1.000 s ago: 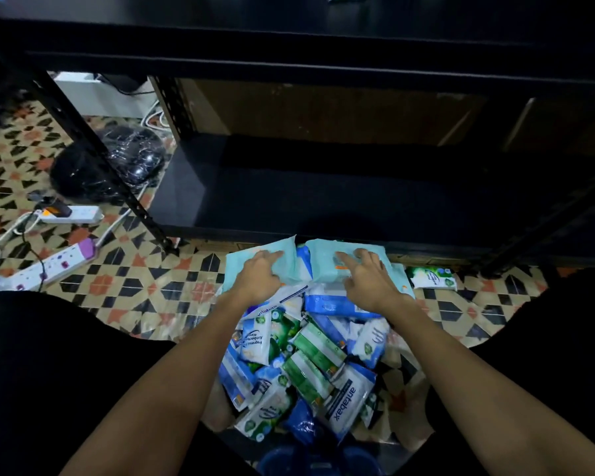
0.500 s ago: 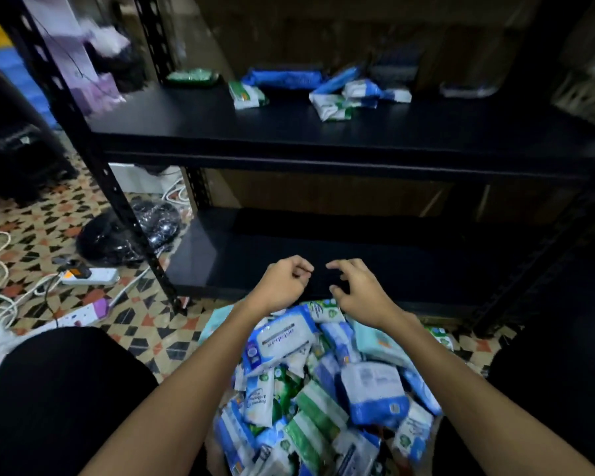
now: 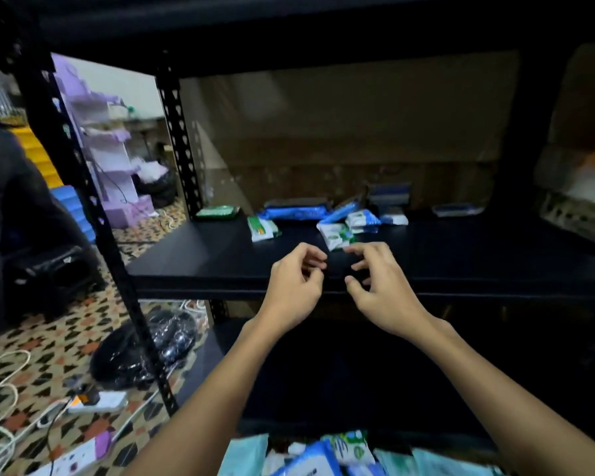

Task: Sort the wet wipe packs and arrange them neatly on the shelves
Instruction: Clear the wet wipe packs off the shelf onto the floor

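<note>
My left hand (image 3: pixel 294 286) and my right hand (image 3: pixel 375 283) hover side by side in front of the black middle shelf (image 3: pixel 203 259), fingers loosely curled, holding nothing. Several wet wipe packs lie scattered at the back of that shelf: a green pack (image 3: pixel 217 211), a long blue pack (image 3: pixel 294 213), a white-green pack (image 3: pixel 262 229), and a white-green pack (image 3: pixel 335 235) just beyond my fingertips. A pile of blue, white and teal packs (image 3: pixel 323 455) lies on the floor at the bottom edge, below my forearms.
A black perforated shelf post (image 3: pixel 93 214) runs down on the left. The lower shelf (image 3: pixel 323 379) is dark and bare. On the patterned floor at left lie a black plastic bag (image 3: pixel 141 352), power strips (image 3: pixel 97 401) and white cables. A purple rack (image 3: pixel 110 159) stands behind.
My view has tilted up from the floor pile to the middle shelf. Both hands left the packs on the floor and rose, holding nothing, to the middle shelf's front edge.
</note>
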